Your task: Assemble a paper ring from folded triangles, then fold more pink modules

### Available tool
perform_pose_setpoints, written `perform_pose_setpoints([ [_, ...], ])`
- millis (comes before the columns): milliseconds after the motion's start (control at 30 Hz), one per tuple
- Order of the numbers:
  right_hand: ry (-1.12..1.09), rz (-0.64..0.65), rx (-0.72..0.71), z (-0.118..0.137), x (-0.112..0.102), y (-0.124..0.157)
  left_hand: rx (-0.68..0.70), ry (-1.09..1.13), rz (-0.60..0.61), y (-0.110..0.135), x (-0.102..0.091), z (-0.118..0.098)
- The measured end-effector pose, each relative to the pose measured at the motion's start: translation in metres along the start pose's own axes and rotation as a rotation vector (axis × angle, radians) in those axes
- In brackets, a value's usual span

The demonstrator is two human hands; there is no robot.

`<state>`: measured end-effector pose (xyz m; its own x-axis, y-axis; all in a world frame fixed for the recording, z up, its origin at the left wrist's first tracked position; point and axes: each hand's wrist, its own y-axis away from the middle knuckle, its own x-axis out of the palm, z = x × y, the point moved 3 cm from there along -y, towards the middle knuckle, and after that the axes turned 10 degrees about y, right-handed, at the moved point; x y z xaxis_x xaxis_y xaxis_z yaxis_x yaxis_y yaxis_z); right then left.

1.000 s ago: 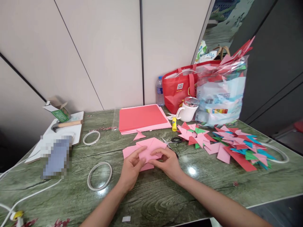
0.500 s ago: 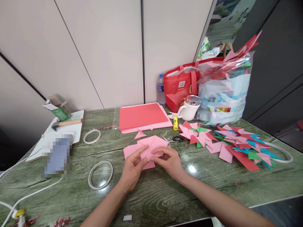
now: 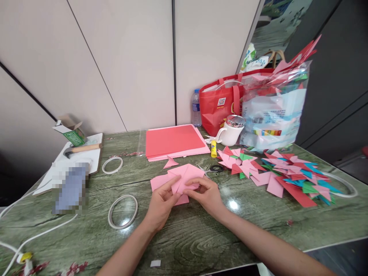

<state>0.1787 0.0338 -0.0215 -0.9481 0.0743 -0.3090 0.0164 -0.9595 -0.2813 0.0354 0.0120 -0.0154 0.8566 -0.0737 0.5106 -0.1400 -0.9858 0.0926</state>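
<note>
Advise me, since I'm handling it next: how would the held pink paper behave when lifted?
Probably light, as the pink paper looks thin. Its folds likely make it stiffer than the flat red sheet. They may spring open if the left hand and right hand let go.

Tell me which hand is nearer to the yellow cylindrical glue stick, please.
Right. The right hand is almost directly in front of the yellow glue stick; the left hand is also in front, but farther to the left.
</note>
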Motion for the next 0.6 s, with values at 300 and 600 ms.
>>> perform_pose_setpoints([
  [300, 0.015, -0.009, -0.007, 0.0006, -0.0002, -0.0005, 0.007, -0.033, -0.009, -0.0015, -0.0060, 0.0072],
  [600, 0.029, 0.062, -0.022, -0.0036, 0.0021, -0.0002, 0.118, -0.189, 0.015, -0.0017, -0.0087, 0.0091],
])
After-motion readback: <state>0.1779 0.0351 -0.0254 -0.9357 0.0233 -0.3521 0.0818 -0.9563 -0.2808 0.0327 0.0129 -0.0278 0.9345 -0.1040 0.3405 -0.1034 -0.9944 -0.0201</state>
